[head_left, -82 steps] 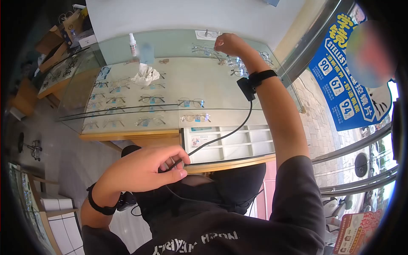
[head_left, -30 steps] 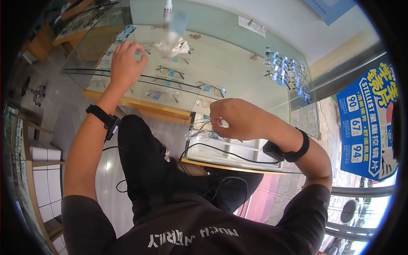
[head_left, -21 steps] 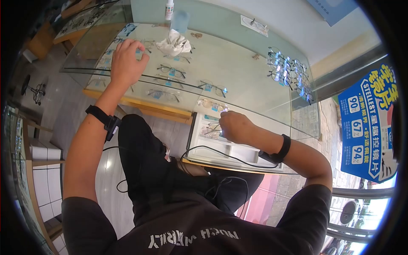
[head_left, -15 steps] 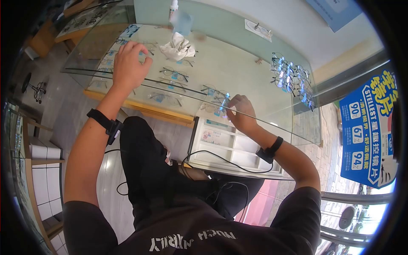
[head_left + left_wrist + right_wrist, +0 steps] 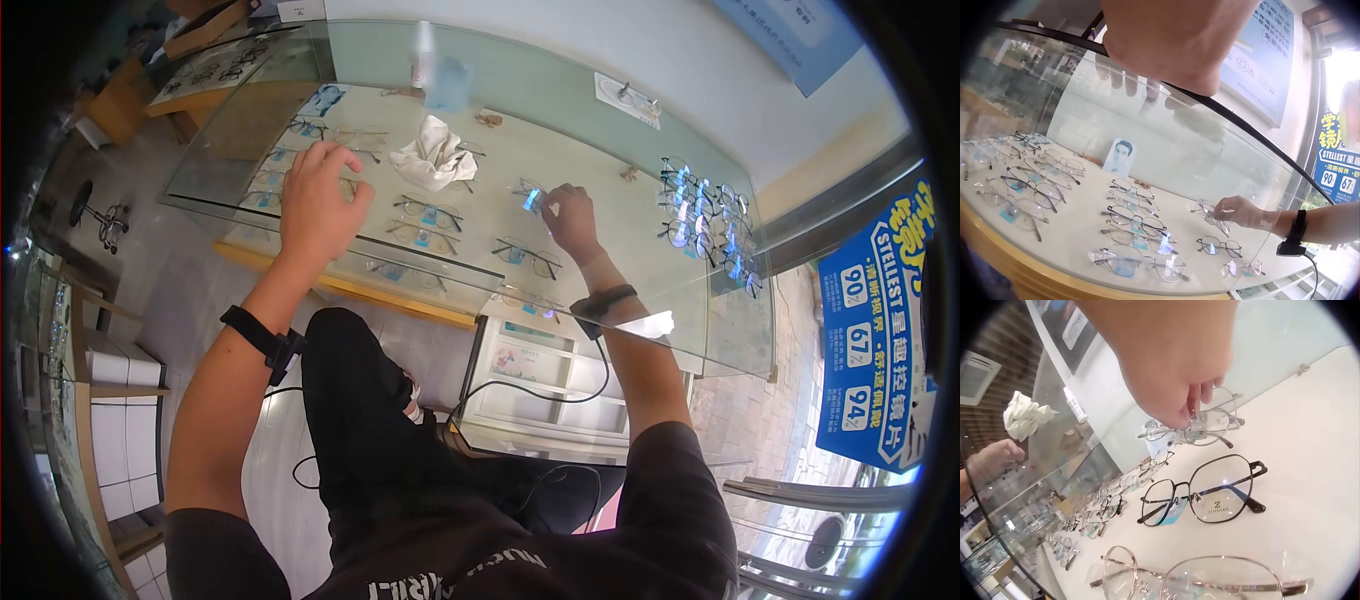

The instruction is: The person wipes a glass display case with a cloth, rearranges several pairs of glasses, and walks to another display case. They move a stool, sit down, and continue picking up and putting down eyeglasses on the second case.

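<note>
My right hand [image 5: 573, 222] is inside the glass display case and pinches a pair of clear-lensed eyeglasses [image 5: 1210, 427] near the bridge. These sit low at the shelf, behind a dark-framed pair [image 5: 1222, 494] and a gold-rimmed pair [image 5: 1216, 569], all in one row. In the left wrist view the right hand [image 5: 1238, 212] shows through the glass, with the same eyeglasses under its fingers. My left hand [image 5: 322, 200] rests at the case's glass top near the front edge, fingers loosely bent and holding nothing.
A crumpled white cloth [image 5: 433, 155] and a spray bottle [image 5: 423, 65] stand on the glass top. Several eyeglasses [image 5: 428, 212] line the shelf, with a cluster [image 5: 705, 225] at the right. Below, a white compartment tray [image 5: 520, 400] is crossed by my wrist's black cable [image 5: 545, 396].
My right hand has carried the eyeglasses from above the tray forward into the case. Earlier it was at the far back, while my left hand held the cable; the left is now at the glass top.
</note>
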### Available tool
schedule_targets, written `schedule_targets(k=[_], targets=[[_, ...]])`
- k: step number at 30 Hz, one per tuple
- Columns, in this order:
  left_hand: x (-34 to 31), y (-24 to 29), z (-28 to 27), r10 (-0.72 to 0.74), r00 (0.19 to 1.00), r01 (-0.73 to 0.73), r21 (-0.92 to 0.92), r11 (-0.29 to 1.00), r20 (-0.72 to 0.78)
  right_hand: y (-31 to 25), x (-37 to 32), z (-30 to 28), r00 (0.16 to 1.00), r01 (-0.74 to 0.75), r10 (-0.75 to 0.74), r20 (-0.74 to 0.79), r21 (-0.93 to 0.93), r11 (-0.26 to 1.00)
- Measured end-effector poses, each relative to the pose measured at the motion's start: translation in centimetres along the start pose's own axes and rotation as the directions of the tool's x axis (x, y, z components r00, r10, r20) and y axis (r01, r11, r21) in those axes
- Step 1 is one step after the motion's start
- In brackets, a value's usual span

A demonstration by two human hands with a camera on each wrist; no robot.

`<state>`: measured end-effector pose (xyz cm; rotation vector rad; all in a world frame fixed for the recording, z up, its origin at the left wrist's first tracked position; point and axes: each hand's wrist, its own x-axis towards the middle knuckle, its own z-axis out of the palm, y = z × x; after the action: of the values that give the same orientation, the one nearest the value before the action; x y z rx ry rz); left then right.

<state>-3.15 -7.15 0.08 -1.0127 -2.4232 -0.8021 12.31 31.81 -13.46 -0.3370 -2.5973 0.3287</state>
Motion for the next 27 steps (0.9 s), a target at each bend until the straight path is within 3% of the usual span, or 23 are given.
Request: schedule_targets(k=[4, 11, 13, 17, 23, 25, 27], targets=[[0.0, -0.1, 0.1, 0.018, 1.0, -0.018, -0.024, 1.0, -0.019, 2.5, 2.1, 1.1, 0.995, 0.007, 0.001, 0.1, -0.088, 0.996], [0.2, 0.0, -0.1, 0.02, 1.0, -0.02, -0.027, 0.999, -0.002, 5.0, 6.3, 3.5, 1.0, 0.028, -0.028, 0.001, -0.123, 0.992], [0.2, 0.0, -0.2, 0.031, 1.0, -0.031, -0.032, 0.999, -0.002, 5.3, 7.2, 4.1, 0.99, -0.026, 0.055, 0.129, -0.211, 0.977], [0.2, 0.0, -0.3, 0.011, 1.0, -0.01, -0.031, 0.999, 0.02, 4.7, 7.6, 4.1, 0.983, -0.051, 0.091, 0.158, -0.246, 0.968], [0.2, 0.2, -0.3, 0.012, 0.999, -0.011, -0.029, 1.0, 0.03, 3.6, 6.4, 3.5, 0.996, 0.084, -0.081, 0.022, -0.212, 0.974], [0.2, 0.2, -0.3, 0.01, 1.0, -0.009, -0.022, 1.0, 0.018, 2.8, 6.1, 3.1, 0.983, 0.111, -0.053, 0.178, -0.334, 0.936], [0.2, 0.3, -0.3, 0.012, 1.0, -0.012, -0.025, 1.0, 0.009, 2.7, 5.7, 3.7, 0.982, 0.062, 0.004, 0.189, -0.342, 0.938]])
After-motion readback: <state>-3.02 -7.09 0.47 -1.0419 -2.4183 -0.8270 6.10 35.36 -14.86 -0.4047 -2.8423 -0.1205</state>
